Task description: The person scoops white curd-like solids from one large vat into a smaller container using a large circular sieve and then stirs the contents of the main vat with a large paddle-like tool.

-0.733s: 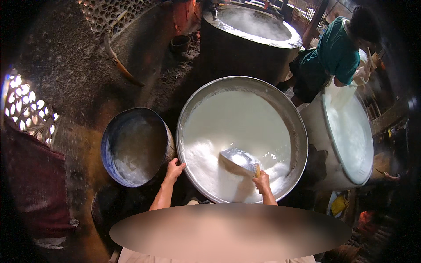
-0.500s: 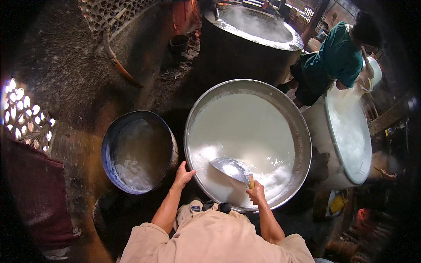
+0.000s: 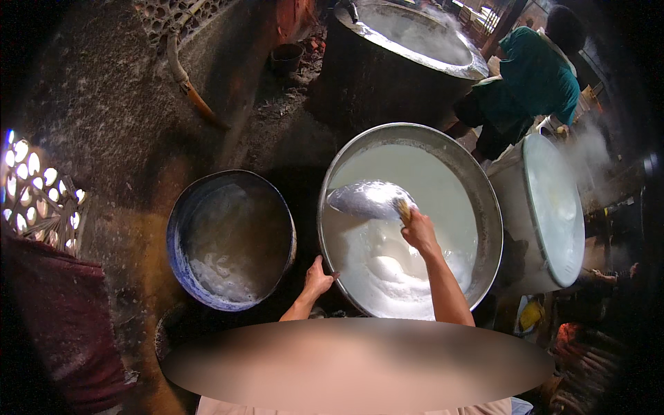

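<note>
My right hand grips the wooden handle of a rounded metal scoop, which is raised over the left part of a wide steel pan. White liquid fills much of the pan, with a foamy ripple below the scoop. My left hand holds the pan's near-left rim. Close by on the left stands a smaller blue-rimmed pot of murky brownish liquid with some foam.
At the right, a co-worker in teal bends by a tall white tub. Behind the pan stands a large steaming vat. A dark wall with latticed openings runs along the left; a small bucket sits farther back.
The scoop in my right hand has risen and moved away from me toward the pan's far left. The co-worker's pour into the white tub is no longer visible.
</note>
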Demonstrator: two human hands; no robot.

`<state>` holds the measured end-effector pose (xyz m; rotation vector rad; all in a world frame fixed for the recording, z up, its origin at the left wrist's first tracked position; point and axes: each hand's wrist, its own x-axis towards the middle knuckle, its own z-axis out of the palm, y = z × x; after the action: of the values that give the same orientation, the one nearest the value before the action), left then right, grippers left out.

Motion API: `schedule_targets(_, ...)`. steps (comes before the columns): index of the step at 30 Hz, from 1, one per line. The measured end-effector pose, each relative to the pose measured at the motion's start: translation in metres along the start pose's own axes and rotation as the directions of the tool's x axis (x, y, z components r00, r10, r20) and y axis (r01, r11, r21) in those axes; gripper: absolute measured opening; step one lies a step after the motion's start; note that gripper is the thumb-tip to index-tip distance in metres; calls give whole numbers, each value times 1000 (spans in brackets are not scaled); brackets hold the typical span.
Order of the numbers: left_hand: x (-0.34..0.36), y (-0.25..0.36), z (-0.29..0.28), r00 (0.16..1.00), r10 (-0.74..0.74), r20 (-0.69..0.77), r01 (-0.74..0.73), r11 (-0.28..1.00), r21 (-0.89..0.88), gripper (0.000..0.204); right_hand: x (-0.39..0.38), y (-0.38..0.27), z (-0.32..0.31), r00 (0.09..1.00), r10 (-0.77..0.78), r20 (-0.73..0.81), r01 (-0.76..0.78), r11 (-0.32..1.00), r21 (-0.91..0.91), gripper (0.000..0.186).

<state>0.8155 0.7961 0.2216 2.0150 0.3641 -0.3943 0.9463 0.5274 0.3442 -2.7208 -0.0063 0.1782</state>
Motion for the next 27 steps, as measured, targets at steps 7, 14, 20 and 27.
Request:
schedule_targets(7, -11, 4, 0, 985, 83, -150, -83, 997, 2, 58, 5, 23, 49, 985, 43, 168, -14, 986, -166, 28)
schedule_targets(14, -14, 9, -4, 983, 70, -170, -63, 997, 50, 56, -51, 103, 67, 974, 69, 216, -31, 984, -175, 25)
schedule_targets(20, -17, 16, -2, 994, -19, -112, 15, 999, -33, 68, -113, 164, 47, 979, 76, 191, -36, 977, -208, 25)
schedule_targets(27, -18, 8, 17, 979, -81, -188, 73, 996, -48, 74, -174, 235, -16, 961, 142, 238, -82, 966, -245, 37)
